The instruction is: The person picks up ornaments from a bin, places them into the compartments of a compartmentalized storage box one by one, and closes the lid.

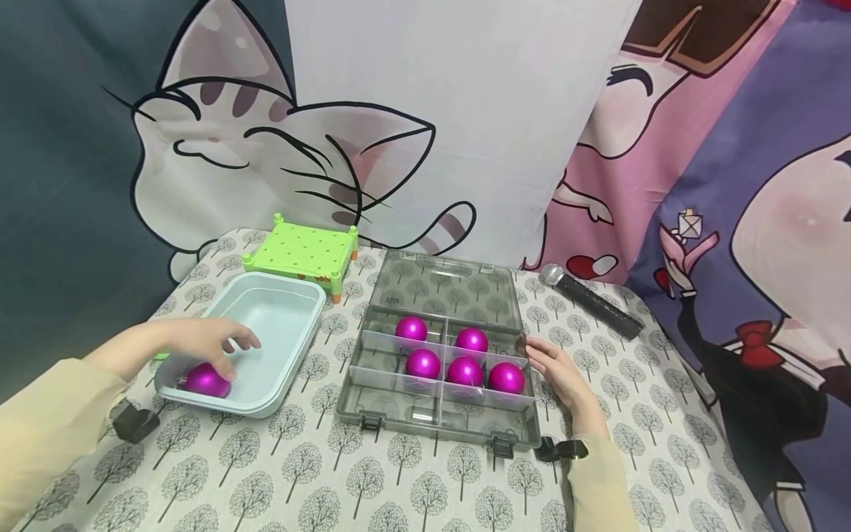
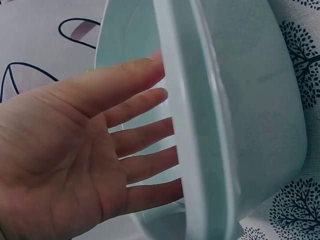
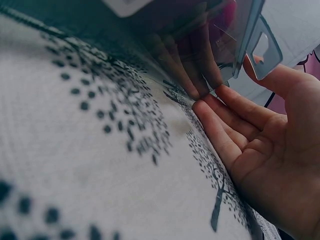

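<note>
A: What could be going wrong from here?

B: One purple ball is lying in the near left corner of the blue tub, and the left hand is hovering over it, fingers spread and loosely bent, not pinching anything. I'm not able to tell whether a fingertip is touching the ball. A light brush against that smooth, round side could be sending it rolling across the tub.

A: And the right hand?

B: Its fingers are resting fairly straight against the right side of the clear gray box. Pressing unevenly there could be shifting the box and jostling whatever is sitting inside.

A: What are the containers holding?

B: The tub is holding just that one ball, as far as I'm seeing. The box is standing open, its lid lying back, and five more balls are sitting inside: two in the back row, one on each side; in the middle row, one on the left and two on the right.
</note>
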A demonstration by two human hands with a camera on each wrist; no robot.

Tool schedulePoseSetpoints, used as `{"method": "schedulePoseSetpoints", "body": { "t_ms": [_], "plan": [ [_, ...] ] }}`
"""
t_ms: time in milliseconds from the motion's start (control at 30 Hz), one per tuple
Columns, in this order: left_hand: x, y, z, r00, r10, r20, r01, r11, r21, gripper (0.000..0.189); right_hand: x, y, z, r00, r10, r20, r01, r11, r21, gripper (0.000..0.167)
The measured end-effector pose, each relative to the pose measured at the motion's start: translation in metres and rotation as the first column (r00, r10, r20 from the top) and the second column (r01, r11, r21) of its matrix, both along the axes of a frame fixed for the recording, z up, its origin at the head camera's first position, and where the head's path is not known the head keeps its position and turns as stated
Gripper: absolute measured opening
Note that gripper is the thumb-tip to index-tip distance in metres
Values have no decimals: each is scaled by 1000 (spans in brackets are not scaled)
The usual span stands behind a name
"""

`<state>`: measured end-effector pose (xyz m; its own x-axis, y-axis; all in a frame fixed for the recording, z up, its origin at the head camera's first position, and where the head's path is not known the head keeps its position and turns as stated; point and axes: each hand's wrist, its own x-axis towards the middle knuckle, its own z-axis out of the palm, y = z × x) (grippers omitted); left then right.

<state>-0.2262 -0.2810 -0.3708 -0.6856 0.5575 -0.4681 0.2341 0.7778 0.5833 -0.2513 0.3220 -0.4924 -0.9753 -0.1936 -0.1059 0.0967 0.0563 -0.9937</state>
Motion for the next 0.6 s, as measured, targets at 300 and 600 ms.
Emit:
{"method": "schedulePoseSetpoints", "body": {
  "t_ms": [300, 600],
  "plan": [
    [-1, -1, -2, 990, -80, 115, 87, 994, -64, 56, 1, 1, 1, 1000, 3, -13, -3, 1000, -4, 53],
    [-1, 0, -7, 989, -80, 125, 96, 987, -132, 52, 1, 0, 2, 1000, 0, 1, 0, 1000, 5, 54]
  ]
}}
